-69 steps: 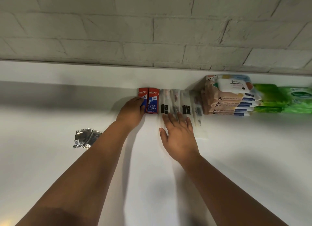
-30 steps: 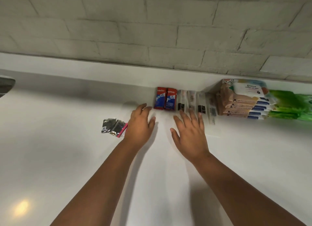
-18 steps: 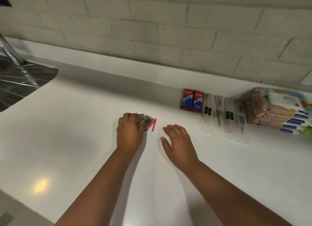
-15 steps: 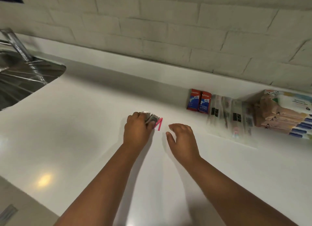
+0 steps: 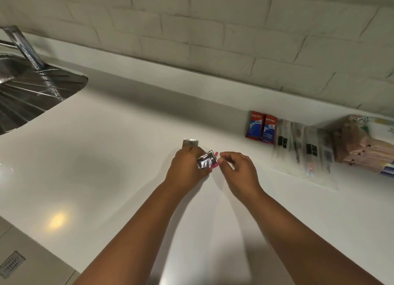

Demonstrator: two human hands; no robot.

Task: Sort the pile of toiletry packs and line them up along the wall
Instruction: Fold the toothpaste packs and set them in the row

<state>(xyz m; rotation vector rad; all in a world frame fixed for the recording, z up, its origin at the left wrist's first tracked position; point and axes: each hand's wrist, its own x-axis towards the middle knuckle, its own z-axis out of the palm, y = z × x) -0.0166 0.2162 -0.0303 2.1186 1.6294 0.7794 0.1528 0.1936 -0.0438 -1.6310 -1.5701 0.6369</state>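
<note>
Since half a second ago, the left hand has lifted a silver foil packet with a pink strip off the white counter, leaving another foil packet flat just beyond its fingers. Beside it, the right hand hovers with fingers loosely curled, holding nothing. Further right, two red toothpaste boxes, blurred clear packs and stacked wipes line the wall.

On the counter, near the middle: left hand gripping a foil sachet, right hand just right of it; 1 more sachet lying flat behind the left hand; far left, a sink; along the wall, from left to right, 2 toothpaste packs, clear wrapped packs, stacked wipes packs, each group touching the next.
</note>
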